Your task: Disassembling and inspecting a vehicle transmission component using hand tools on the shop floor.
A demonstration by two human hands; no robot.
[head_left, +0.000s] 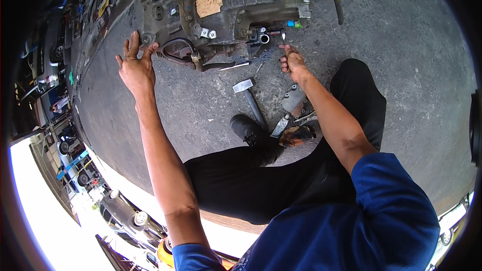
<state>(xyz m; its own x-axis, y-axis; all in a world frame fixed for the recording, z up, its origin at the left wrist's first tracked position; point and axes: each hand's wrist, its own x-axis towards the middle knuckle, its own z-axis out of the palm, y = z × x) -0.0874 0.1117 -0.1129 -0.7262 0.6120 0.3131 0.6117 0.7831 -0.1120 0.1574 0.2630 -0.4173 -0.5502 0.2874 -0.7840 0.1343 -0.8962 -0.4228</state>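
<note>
Head view: wrench [283, 36] fore-aft, working end away.

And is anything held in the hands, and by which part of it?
The right hand holds a ratchet wrench by its handle, at the end away from the head; the left hand is open and holds nothing.

Blue short-sleeved shirt [321, 236] with pale print, black trousers [236, 183], 1 visible black shoe [246, 127]

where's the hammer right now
In the head view, near centre: the hammer lies on the floor, left of the grey metal cover, beside the black shoe.
</note>
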